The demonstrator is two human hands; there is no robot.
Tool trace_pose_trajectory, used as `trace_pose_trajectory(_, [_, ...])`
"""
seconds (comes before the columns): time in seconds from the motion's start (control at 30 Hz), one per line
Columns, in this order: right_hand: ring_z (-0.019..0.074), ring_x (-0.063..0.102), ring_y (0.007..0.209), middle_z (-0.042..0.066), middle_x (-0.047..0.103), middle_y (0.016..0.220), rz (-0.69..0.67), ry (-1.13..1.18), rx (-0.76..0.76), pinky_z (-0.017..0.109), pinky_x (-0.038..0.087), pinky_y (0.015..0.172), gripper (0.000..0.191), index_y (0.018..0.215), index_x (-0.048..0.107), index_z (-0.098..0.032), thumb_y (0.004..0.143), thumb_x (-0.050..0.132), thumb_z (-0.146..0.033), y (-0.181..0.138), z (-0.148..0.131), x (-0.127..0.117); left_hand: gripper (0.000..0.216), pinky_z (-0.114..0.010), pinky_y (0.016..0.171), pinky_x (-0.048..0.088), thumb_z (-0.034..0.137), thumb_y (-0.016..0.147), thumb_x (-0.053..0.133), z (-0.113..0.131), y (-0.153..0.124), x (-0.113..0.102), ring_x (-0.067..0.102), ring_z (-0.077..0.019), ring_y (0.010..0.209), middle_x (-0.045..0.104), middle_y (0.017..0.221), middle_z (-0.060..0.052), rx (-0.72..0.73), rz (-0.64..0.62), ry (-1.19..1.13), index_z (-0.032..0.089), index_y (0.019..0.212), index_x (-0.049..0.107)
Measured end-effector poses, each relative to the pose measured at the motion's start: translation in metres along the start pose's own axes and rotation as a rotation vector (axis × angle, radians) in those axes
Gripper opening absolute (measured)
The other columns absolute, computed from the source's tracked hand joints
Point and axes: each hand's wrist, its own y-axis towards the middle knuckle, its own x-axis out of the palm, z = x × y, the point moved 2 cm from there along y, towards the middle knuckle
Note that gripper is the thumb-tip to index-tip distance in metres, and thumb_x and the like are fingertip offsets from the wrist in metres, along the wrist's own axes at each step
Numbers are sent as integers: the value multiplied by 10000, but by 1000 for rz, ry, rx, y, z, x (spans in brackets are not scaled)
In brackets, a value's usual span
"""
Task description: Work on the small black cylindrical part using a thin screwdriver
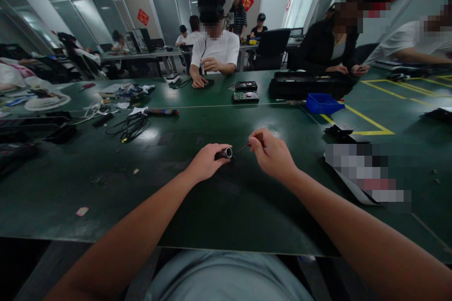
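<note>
My left hand (209,161) is closed round a dark cylinder (223,153) with a pale ring at its open end. That end faces right, toward my other hand. In my right hand (271,153) is a screwdriver (243,147), gripped by its handle between thumb and fingers. Its thin shaft points left and down, with the tip a short way from the cylinder's end. Both hands are just over the dark green tabletop (226,216). A small dark piece lies under the cylinder's end, too small to name.
Hard drives (246,97) lie beyond my hands, near a long black casing (307,85) and a blue bin (324,103). A corded tool (160,112) and cables are at left. To the right lies a pale sheet (348,183). Across the table a person in a white shirt (217,49) handles a small item.
</note>
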Motion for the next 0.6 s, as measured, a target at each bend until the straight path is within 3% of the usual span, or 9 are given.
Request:
trace_pose_trajectory(0.37, [201,642,674,44,675,748,11,33,40,333,446,650,207,971,565,-215,980,432,-374,0,2,-1,419,-382,1000,457,200,901,591,-2,-1,-2,597,-206,1094,627,1206,-56,-117,112,-295,230,1313,525])
trace_pose_trajectory(0.6, [205,648,681,40,678,746,7,36,37,337,452,659,194,966,562,-224,981,436,-370,0,2,-2,370,-360,796,506,459,913,591,4,-1,-10,616,-212,884,646,1025,-57,-188,90,-162,207,1182,564])
